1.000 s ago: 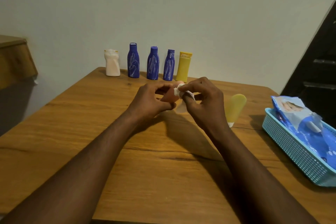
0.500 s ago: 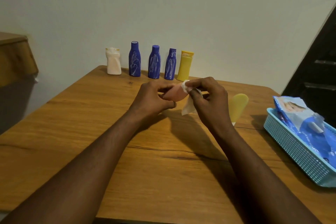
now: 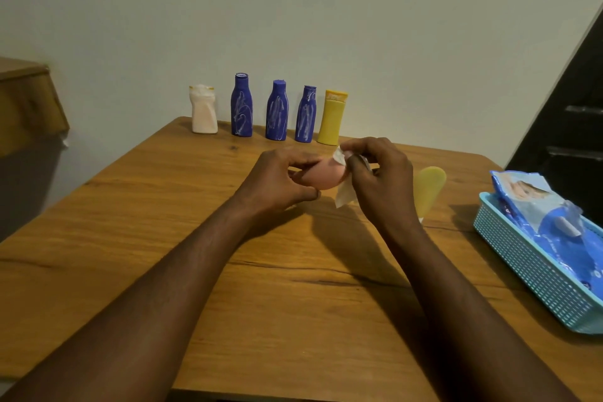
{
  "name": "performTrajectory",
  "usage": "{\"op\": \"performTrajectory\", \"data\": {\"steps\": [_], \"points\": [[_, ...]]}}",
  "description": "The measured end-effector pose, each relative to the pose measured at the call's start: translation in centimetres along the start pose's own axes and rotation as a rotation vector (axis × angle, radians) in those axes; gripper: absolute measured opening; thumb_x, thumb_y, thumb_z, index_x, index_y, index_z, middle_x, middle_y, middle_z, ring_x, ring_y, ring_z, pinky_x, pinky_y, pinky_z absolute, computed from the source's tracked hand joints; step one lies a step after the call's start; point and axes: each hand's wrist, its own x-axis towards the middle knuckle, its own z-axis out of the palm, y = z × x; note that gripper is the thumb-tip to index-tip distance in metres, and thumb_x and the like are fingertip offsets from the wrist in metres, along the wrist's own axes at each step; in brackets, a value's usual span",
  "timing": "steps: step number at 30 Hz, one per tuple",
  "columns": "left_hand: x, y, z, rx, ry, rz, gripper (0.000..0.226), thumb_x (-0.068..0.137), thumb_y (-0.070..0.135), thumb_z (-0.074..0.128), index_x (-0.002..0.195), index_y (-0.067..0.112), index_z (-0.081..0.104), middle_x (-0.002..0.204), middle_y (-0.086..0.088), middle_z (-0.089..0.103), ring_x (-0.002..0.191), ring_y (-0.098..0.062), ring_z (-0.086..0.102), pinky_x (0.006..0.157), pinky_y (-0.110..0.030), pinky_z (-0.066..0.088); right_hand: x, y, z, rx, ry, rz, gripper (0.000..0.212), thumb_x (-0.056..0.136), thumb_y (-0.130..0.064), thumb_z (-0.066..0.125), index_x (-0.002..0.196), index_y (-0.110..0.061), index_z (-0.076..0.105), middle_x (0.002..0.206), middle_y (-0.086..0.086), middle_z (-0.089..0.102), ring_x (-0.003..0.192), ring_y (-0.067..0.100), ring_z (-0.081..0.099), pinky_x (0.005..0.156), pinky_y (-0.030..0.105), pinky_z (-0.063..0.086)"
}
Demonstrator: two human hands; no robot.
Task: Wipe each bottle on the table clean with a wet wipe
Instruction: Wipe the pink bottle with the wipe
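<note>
Over the middle of the table, my left hand (image 3: pixel 277 178) grips a small pink bottle (image 3: pixel 324 177), held on its side. My right hand (image 3: pixel 380 178) pinches a white wet wipe (image 3: pixel 344 196) against the bottle's right end; a corner of the wipe hangs below. Along the wall stand a white bottle (image 3: pixel 203 109), three blue bottles smeared with white streaks (image 3: pixel 241 105) (image 3: pixel 276 111) (image 3: pixel 306 114) and a yellow bottle (image 3: pixel 332 117). Another pale yellow bottle (image 3: pixel 429 188) lies behind my right hand, partly hidden.
A turquoise basket (image 3: pixel 528 268) at the table's right edge holds a blue pack of wet wipes (image 3: pixel 551 225). The wooden table (image 3: pixel 163 238) ends at the wall behind the bottles. A wooden piece of furniture (image 3: pixel 26 101) stands to the left, dark stairs at the right.
The pink bottle has come further out of my left hand and shows more. My right hand has shifted the wipe along its end, and the wipe's corner now hangs lower.
</note>
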Motion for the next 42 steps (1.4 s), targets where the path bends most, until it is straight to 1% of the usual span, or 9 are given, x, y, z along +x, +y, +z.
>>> {"op": "performTrajectory", "data": {"steps": [6,10,13,16,19,25,29,36,42], "points": [[-0.2,0.4,0.1,-0.123,-0.112,-0.055,0.067,0.076,0.012,0.089,0.136,0.028,0.066,0.127,0.014,0.070,0.114,-0.006,0.065,0.097,-0.036,0.056,0.2,0.2,-0.6,0.310,-0.089,0.257,0.020,0.100,-0.009,0.061,0.106,-0.018,0.077,0.097,-0.008,0.075,0.093,0.005,0.069,0.075,0.020,0.058],[-0.4,1.2,0.3,-0.318,-0.154,-0.128,0.051,0.079,0.011,0.086,0.127,0.022,0.071,0.117,0.011,0.076,0.107,-0.005,0.071,0.094,-0.037,0.059,-0.1,0.1,-0.3,0.400,-0.122,0.380,0.022,0.100,-0.007,0.060,0.108,-0.018,0.077,0.098,-0.005,0.076,0.087,0.004,0.071,0.066,0.018,0.055],[-0.5,1.1,0.4,-0.425,-0.149,-0.190,0.048,0.083,0.013,0.083,0.128,0.022,0.070,0.116,0.008,0.076,0.108,-0.011,0.072,0.096,-0.043,0.058,-0.3,0.1,-0.2,0.388,-0.129,0.412,0.021,0.100,-0.009,0.061,0.114,-0.016,0.076,0.108,-0.001,0.074,0.095,0.010,0.070,0.066,0.023,0.056],[-0.4,1.0,0.3,-0.530,-0.138,-0.218,0.042,0.087,0.013,0.079,0.128,0.018,0.069,0.116,0.003,0.077,0.109,-0.015,0.073,0.092,-0.036,0.060,-0.4,0.3,-0.1,0.390,-0.134,0.426,0.023,0.100,-0.009,0.061,0.116,-0.014,0.076,0.110,0.000,0.075,0.091,0.012,0.072,0.062,0.023,0.058],[-0.2,1.0,0.0,-0.648,-0.100,-0.272,0.039,0.091,0.010,0.074,0.129,0.010,0.067,0.117,-0.003,0.077,0.110,-0.018,0.074,0.091,-0.032,0.060,-0.5,0.3,0.0,0.400,-0.146,0.401,0.024,0.098,-0.004,0.061,0.111,-0.013,0.078,0.105,0.001,0.077,0.094,0.016,0.073,0.073,0.031,0.060],[0.4,0.9,0.0,-0.814,0.019,-0.412,0.038,0.090,0.016,0.075,0.125,0.003,0.068,0.113,-0.009,0.078,0.107,-0.022,0.075,0.100,-0.042,0.059,-0.6,-0.4,0.5,0.248,-0.192,0.226,0.019,0.089,-0.006,0.074,0.101,-0.019,0.082,0.106,-0.005,0.076,0.103,0.012,0.068,0.088,0.034,0.059],[0.5,1.0,0.2,-0.869,-0.013,-0.451,0.037,0.091,0.013,0.074,0.125,0.002,0.067,0.110,-0.009,0.079,0.107,-0.023,0.075,0.100,-0.043,0.058,-0.5,-0.2,0.5,0.186,-0.133,0.179,0.019,0.092,-0.005,0.071,0.099,-0.019,0.082,0.105,-0.007,0.076,0.103,0.007,0.066,0.087,0.028,0.056],[0.6,1.3,0.3,-1.136,0.122,-0.523,0.044,0.086,0.011,0.080,0.125,0.000,0.063,0.110,-0.019,0.077,0.109,-0.030,0.074,0.099,-0.045,0.059,-0.5,0.8,0.5,0.279,-0.148,0.356,0.020,0.093,-0.007,0.069,0.108,-0.017,0.079,0.101,-0.003,0.077,0.096,0.014,0.072,0.089,0.046,0.062],[0.4,1.2,0.4,-1.178,0.145,-0.594,0.046,0.084,0.016,0.083,0.124,0.003,0.064,0.114,-0.020,0.076,0.105,-0.028,0.076,0.089,-0.037,0.063,-1.1,-0.5,1.0,0.338,-0.154,0.248,0.023,0.086,-0.011,0.080,0.109,-0.016,0.078,0.100,-0.006,0.078,0.094,0.009,0.074,0.084,0.037,0.064]]}}
